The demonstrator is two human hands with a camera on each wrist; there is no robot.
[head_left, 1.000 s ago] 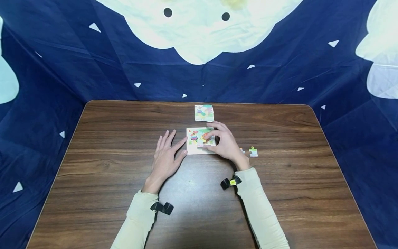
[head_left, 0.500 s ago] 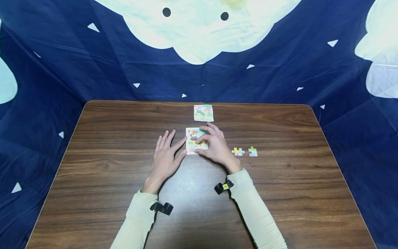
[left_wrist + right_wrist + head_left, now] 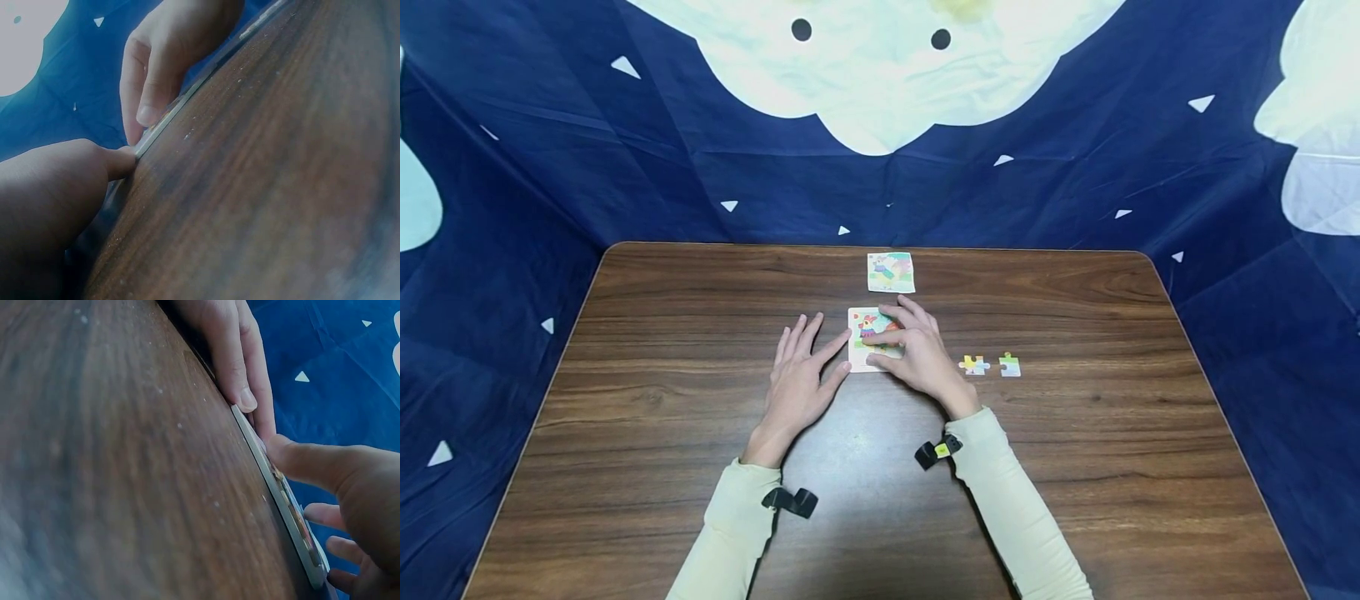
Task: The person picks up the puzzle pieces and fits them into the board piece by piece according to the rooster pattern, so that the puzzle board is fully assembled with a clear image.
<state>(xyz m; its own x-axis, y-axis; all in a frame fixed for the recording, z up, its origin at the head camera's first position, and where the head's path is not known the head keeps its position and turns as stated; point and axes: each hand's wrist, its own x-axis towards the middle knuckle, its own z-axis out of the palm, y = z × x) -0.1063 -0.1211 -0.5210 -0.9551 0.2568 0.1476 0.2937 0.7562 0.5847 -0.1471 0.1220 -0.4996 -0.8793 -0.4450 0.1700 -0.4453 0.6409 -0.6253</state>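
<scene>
The left hand (image 3: 799,383), fingers straight, touches the flat white puzzle board (image 3: 857,364) on the brown wooden tabletop (image 3: 662,433). The right hand (image 3: 919,350) bends over it; I can't tell if it's pinching anything. A sideways push could slide the board.

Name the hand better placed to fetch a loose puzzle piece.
Probably the right hand: both loose pieces lie near its wrist; the left hand is across the puzzle board from them.
</scene>
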